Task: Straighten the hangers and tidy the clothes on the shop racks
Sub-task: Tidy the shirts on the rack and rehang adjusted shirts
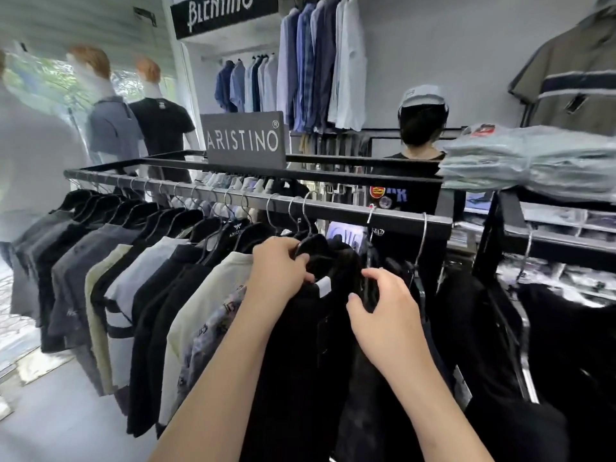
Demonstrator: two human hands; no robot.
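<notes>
Left hand [280, 261] is curled round the left shoulder of the black hanger [311, 245], fingertips wrapped over its top edge, just below the hook. Right hand [383, 315] sits lower and to the right, thumb and index finger pinching the right shoulder of the black shirt [310, 345] on that hanger. I can't tell if the hanger arm is inside that grip, it's dark on dark. The shirt hangs between my two hands, with a white collar tab [323, 285] showing in the gap. The hanger's hook is over the black rail [350, 213], directly above and beyond the left hand. To the left, the row of shirts [140, 278] hangs packed along the same rail in black, grey and cream. More dark garments [483, 328] hang right of the right hand. An ARISTINO sign [245, 140] stands on the rack top, with a folded stack [533, 161] on the shelf at right. A person in a cap [421, 128] is behind the rack.
</notes>
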